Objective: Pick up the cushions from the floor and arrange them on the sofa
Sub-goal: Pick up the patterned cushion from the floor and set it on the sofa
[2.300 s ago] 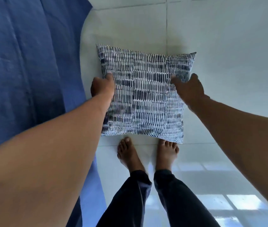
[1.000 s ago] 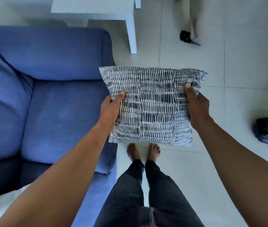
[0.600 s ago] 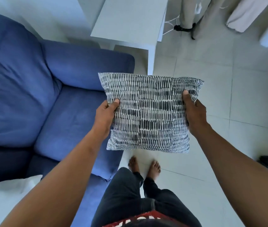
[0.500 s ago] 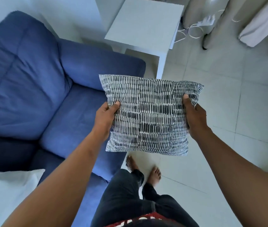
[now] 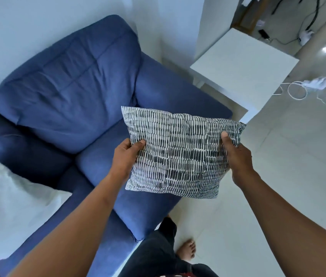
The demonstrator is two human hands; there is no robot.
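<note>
You grip the patterned cushion (image 5: pixel 180 152) with left hand (image 5: pixel 127 154) and right hand (image 5: pixel 236 154), above blue sofa (image 5: pixel 68 86); white side table (image 5: pixel 244 70) on tiled floor (image 5: pixel 277 176).

The patterned cushion (image 5: pixel 180 154) is woven cloth, matt, printed with dark dashes on white, and creases softly. The sofa (image 5: pixel 74 92) at nine o'clock wears blue matt fabric with a slightly brushed, stitched surface. The white cushion (image 5: pixel 12 206) at eight o'clock looks like plain matt cloth. The floor (image 5: pixel 277 176) is pale glossy tile with reflections. At one o'clock the side counter (image 5: pixel 244 70) has a smooth, white, matt top.
</note>
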